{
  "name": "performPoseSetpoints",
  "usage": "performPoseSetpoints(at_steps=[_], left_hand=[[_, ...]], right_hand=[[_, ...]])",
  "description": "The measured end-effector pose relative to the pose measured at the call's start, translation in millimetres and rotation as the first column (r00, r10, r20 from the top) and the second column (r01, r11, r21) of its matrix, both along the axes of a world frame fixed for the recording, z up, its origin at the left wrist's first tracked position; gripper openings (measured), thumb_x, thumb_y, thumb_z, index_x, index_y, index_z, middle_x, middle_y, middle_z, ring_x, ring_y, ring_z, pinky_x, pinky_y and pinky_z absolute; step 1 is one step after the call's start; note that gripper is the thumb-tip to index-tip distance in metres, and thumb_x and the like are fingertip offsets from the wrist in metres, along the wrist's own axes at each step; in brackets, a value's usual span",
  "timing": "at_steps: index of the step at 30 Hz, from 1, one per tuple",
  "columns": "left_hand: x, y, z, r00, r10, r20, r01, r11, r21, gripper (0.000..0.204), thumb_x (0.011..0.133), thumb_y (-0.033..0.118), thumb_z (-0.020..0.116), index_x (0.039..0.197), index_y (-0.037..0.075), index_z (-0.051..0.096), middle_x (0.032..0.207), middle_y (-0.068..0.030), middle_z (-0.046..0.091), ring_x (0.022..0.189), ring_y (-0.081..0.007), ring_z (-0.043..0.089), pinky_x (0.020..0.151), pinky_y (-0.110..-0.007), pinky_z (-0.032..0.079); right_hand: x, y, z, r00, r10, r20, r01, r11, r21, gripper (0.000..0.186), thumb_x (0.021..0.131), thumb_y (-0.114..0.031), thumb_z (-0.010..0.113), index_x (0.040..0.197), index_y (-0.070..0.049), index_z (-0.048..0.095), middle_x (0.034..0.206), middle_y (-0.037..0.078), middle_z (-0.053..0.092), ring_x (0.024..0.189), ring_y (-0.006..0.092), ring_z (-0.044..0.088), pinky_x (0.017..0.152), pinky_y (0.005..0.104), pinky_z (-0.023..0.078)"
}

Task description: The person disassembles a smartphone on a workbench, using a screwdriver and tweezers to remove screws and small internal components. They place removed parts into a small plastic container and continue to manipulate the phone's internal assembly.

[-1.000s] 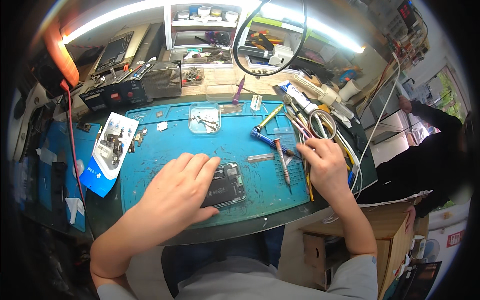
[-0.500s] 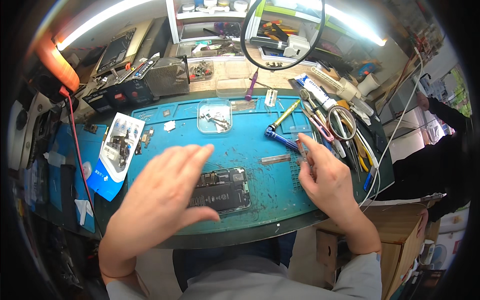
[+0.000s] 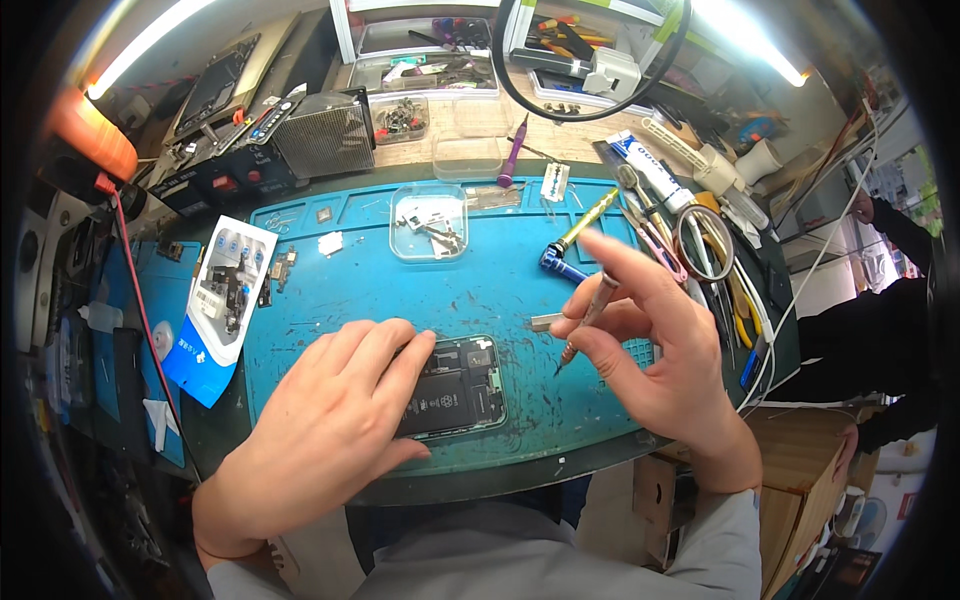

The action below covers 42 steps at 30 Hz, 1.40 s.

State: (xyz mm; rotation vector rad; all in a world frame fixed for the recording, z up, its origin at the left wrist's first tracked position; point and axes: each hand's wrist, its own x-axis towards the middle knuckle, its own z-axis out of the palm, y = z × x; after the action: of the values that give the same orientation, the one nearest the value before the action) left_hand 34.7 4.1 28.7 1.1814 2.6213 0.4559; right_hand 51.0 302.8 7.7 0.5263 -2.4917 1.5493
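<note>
Lying just below the picture's center, the opened smartphone point(image 3: 455, 395) is probably handling as light, stiff and fragile; its rim point(image 3: 503, 405) is likely offering your safest hold. Your left hand point(image 3: 335, 400) is covering its left part, grip unclear; your right hand point(image 3: 655, 345) is pinching a slim precision screwdriver point(image 3: 598, 300).

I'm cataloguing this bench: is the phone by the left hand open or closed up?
Open: the phone shows its dark battery uncovered inside the frame; the left hand hides one end.
</note>
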Motion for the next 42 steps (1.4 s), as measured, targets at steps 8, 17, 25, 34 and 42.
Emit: performPoseSetpoints(at_steps=[8, 17, 25, 34, 42], left_hand=[[5.1, 1.9, -1.9, 0.995, 0.089, -0.053, -0.091, 0.995, -0.035, 0.092, 0.074, 0.025, 0.096, 0.150, -0.006, 0.055, 0.141, -0.0182, 0.056, 0.131, -0.0389, 0.056, 0.114, -0.047, 0.047], [-1.3, -1.6, -2.3, 0.994, 0.085, -0.074, -0.086, 0.996, -0.004, 0.103, 0.072, 0.029, 0.097, 0.156, -0.005, 0.049, 0.144, -0.0206, 0.059, 0.132, -0.0408, 0.058, 0.114, -0.047, 0.048], [-5.3, -12.8, -0.9, 0.988, 0.123, -0.096, -0.121, 0.992, 0.026, 0.095, 0.074, 0.030, 0.095, 0.152, -0.005, 0.053, 0.141, -0.0211, 0.063, 0.129, -0.0400, 0.061, 0.111, -0.047, 0.051], [-0.7, -3.8, -0.4, 0.989, 0.132, -0.064, -0.132, 0.991, 0.006, 0.091, 0.070, 0.023, 0.096, 0.148, -0.005, 0.057, 0.135, -0.0184, 0.061, 0.124, -0.0373, 0.060, 0.109, -0.045, 0.050], [0.2, -1.1, 1.6, 0.985, 0.136, -0.102, -0.138, 0.990, -0.012, 0.090, 0.069, 0.023, 0.096, 0.146, -0.005, 0.058, 0.134, -0.0157, 0.057, 0.125, -0.0359, 0.057, 0.110, -0.044, 0.048]], right_hand=[[0.1, 20.9, 6.9, 0.996, -0.009, 0.090, -0.034, 0.888, 0.459, 0.057, 0.092, -0.002, 0.083, 0.147, -0.006, 0.066, 0.083, 0.002, 0.067, 0.063, 0.0079, 0.056, 0.059, 0.0256, 0.049], [-13.4, 35.2, 4.4, 0.951, -0.198, -0.236, 0.307, 0.680, 0.666, 0.020, 0.095, -0.020, 0.084, 0.110, -0.009, 0.076, 0.095, 0.006, 0.071, 0.085, 0.0279, 0.074, 0.072, 0.0393, 0.058], [-22.3, 27.5, -4.4, 0.975, -0.130, -0.180, 0.220, 0.668, 0.710, 0.019, 0.094, -0.021, 0.084, 0.106, -0.010, 0.076, 0.095, 0.006, 0.069, 0.089, 0.0282, 0.073, 0.076, 0.0401, 0.058], [-2.7, 37.6, 6.1, 0.959, -0.234, -0.159, 0.281, 0.719, 0.636, 0.017, 0.095, -0.014, 0.083, 0.109, -0.005, 0.077, 0.092, 0.006, 0.073, 0.072, 0.0221, 0.073, 0.067, 0.0360, 0.058], [-8.6, 39.2, 1.9, 0.959, -0.236, -0.156, 0.281, 0.728, 0.625, 0.019, 0.093, -0.011, 0.084, 0.109, -0.005, 0.077, 0.093, 0.008, 0.073, 0.079, 0.0252, 0.075, 0.070, 0.0368, 0.059]])
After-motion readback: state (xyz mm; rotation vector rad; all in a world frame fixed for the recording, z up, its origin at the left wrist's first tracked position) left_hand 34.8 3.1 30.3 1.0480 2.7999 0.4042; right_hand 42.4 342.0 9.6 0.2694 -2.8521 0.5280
